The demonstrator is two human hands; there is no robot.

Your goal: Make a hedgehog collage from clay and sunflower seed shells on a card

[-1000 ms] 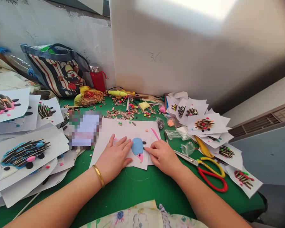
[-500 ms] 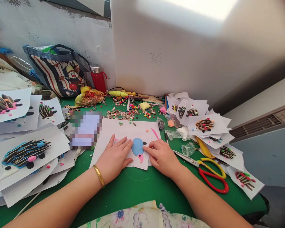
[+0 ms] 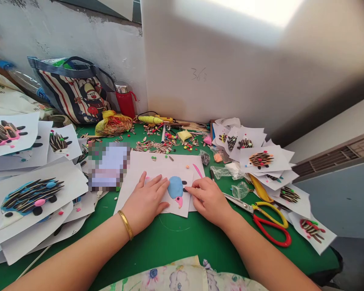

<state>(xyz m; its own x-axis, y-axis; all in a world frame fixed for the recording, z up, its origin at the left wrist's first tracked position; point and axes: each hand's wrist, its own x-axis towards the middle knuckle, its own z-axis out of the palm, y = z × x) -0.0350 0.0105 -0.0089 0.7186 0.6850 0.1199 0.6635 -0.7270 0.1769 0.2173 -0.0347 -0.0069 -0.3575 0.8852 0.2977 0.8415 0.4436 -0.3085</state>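
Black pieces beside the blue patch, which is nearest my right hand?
The lower piece, at the index fingertip of the right hand; the upper piece lies farther away.

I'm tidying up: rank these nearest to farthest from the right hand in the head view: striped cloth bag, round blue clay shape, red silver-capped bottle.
1. Round blue clay shape: just left of the right hand.
2. Red silver-capped bottle: back left.
3. Striped cloth bag: farther left.

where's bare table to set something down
Bare green table lies between the forearms, white papers and floral clothing; another patch borders the right forearm, below the scissors. Crowded: seeds behind the papers, stacked pictures on both sides.
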